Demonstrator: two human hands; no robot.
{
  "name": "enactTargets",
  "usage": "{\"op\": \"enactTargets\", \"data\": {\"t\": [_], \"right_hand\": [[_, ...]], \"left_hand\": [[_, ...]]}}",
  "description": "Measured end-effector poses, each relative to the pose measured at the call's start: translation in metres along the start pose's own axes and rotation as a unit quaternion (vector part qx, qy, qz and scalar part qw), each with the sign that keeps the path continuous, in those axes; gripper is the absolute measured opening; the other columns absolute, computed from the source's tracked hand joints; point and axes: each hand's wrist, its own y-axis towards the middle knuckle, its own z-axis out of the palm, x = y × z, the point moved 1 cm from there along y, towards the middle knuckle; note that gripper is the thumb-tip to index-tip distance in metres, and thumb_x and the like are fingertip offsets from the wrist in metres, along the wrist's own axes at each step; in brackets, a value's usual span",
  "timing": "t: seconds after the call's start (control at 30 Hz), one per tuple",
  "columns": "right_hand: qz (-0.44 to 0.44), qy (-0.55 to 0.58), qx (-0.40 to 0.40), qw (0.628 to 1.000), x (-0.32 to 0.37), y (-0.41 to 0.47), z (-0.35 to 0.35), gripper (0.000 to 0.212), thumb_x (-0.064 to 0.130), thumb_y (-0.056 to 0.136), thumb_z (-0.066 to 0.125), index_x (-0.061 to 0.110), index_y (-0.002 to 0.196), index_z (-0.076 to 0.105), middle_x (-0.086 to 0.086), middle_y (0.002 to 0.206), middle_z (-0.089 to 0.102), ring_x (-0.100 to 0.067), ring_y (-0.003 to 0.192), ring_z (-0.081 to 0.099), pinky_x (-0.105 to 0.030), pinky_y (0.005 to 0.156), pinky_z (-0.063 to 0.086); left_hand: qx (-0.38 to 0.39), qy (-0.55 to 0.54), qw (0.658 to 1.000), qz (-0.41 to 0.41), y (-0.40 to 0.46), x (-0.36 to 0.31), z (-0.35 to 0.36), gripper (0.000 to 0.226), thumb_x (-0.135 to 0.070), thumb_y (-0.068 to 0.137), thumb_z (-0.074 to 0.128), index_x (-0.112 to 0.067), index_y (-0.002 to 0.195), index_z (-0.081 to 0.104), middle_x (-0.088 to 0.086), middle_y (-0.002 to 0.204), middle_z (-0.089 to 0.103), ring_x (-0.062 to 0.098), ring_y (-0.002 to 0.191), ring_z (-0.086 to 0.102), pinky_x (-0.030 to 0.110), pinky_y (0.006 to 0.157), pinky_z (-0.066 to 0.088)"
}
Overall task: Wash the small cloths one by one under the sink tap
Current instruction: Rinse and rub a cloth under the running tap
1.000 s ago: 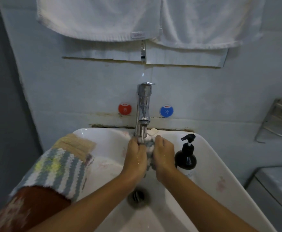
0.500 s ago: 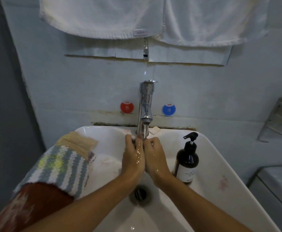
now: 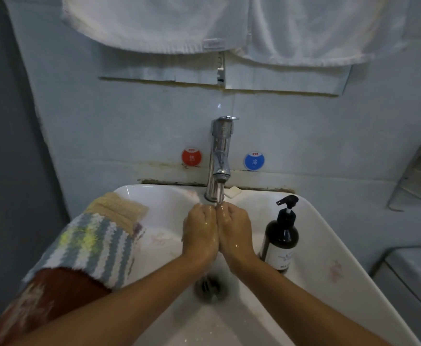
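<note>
Both my hands, left hand [image 3: 200,233] and right hand [image 3: 235,231], are pressed together, fingers curled in; honestly can't tell if a cloth's between them. Drain [image 3: 210,287] sits just below, waiting cloths [image 3: 97,242] off left, tap [image 3: 219,161] running right above my knuckles.

Glossy white ceramic sink [image 3: 329,236], polished chrome tap [image 3: 219,158], nubbly woven cloths [image 3: 97,243], dark glossy plastic soap bottle [image 3: 282,239].

striped cloth [image 3: 97,245], white sink [image 3: 329,240], dark bottle [image 3: 282,243]
</note>
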Motion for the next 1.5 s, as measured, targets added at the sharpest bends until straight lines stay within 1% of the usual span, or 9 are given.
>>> {"op": "enactTargets", "data": {"t": [0.4,0.5,0.63,0.8,0.9,1.07,1.2,1.37,1.5], "right_hand": [[0.247,0.193,0.177,0.933,0.006,-0.012,-0.004,0.059,0.076,0.092,0.014,0.043,0.102,0.061,-0.001,0.104,0.066,-0.028,0.107,0.061,-0.056,0.103,0.046],[0.264,0.167,0.187,0.931,0.006,-0.01,-0.002,0.064,0.072,0.096,0.017,0.033,0.114,0.064,-0.009,0.11,0.067,-0.025,0.099,0.062,-0.041,0.088,0.053],[0.13,0.029,0.143,0.981,0.005,0.0,-0.006,0.039,0.043,0.107,0.033,0.019,0.11,0.063,-0.006,0.093,0.068,-0.009,0.065,0.057,-0.015,0.052,0.042],[0.121,0.051,0.135,0.982,0.005,0.002,-0.015,0.042,0.037,0.108,0.031,0.016,0.102,0.067,-0.004,0.092,0.075,-0.011,0.075,0.07,-0.018,0.06,0.052],[0.184,0.116,0.127,0.968,0.006,0.001,-0.018,0.041,0.034,0.106,0.032,0.011,0.096,0.064,-0.012,0.084,0.067,-0.011,0.054,0.057,-0.018,0.045,0.041],[0.212,0.189,0.162,0.945,0.002,-0.002,-0.01,0.031,0.038,0.098,0.057,0.015,0.111,0.072,-0.016,0.106,0.074,-0.033,0.094,0.064,-0.046,0.083,0.05],[0.184,0.109,0.162,0.963,0.002,-0.009,0.0,0.04,0.05,0.106,0.033,0.024,0.111,0.062,-0.008,0.08,0.063,-0.013,0.06,0.051,-0.026,0.055,0.042],[0.123,0.095,0.107,0.982,0.011,-0.01,0.003,0.065,0.061,0.101,0.022,0.019,0.1,0.071,-0.008,0.09,0.076,-0.021,0.086,0.072,-0.037,0.083,0.059],[0.1,0.072,0.053,0.991,0.004,-0.011,0.005,0.038,0.036,0.107,0.04,0.013,0.093,0.066,-0.009,0.088,0.071,-0.02,0.082,0.069,-0.033,0.075,0.058]], "left_hand": [[-0.063,-0.097,0.991,0.066,0.002,-0.006,-0.011,0.027,-0.028,0.106,0.025,-0.013,0.094,0.044,0.003,0.074,0.049,0.019,0.07,0.05,0.037,0.068,0.045],[-0.045,-0.07,0.994,0.072,0.004,-0.003,-0.01,0.024,-0.032,0.106,0.028,-0.018,0.095,0.045,0.002,0.077,0.054,0.02,0.074,0.056,0.039,0.07,0.049],[0.024,0.015,0.997,0.076,0.008,0.007,-0.007,0.014,-0.036,0.103,0.038,-0.025,0.104,0.047,-0.007,0.083,0.061,0.018,0.081,0.064,0.043,0.076,0.058],[0.102,-0.028,0.992,0.069,0.005,0.008,-0.004,0.004,-0.027,0.099,0.049,-0.026,0.099,0.053,0.0,0.092,0.068,0.017,0.086,0.069,0.043,0.08,0.06],[0.051,-0.042,0.996,0.056,0.008,0.006,-0.006,0.013,-0.026,0.101,0.046,-0.015,0.1,0.054,0.008,0.094,0.068,0.021,0.085,0.068,0.044,0.079,0.058],[-0.051,-0.089,0.993,0.059,0.012,-0.002,-0.014,0.014,-0.022,0.104,0.04,-0.01,0.099,0.045,0.002,0.081,0.057,0.015,0.073,0.058,0.025,0.06,0.045],[-0.032,-0.067,0.995,0.073,-0.001,0.001,-0.009,0.018,-0.028,0.105,0.034,-0.024,0.095,0.049,-0.005,0.081,0.059,0.017,0.082,0.063,0.033,0.072,0.052],[-0.021,-0.088,0.996,0.003,-0.006,0.0,-0.002,0.046,-0.043,0.104,0.029,-0.019,0.079,0.06,0.005,0.074,0.066,0.018,0.073,0.066,0.038,0.072,0.056],[-0.029,-0.004,0.999,0.041,-0.002,0.006,-0.005,0.036,-0.025,0.103,0.042,-0.016,0.071,0.054,0.004,0.068,0.059,0.015,0.064,0.058,0.033,0.06,0.051]]}}
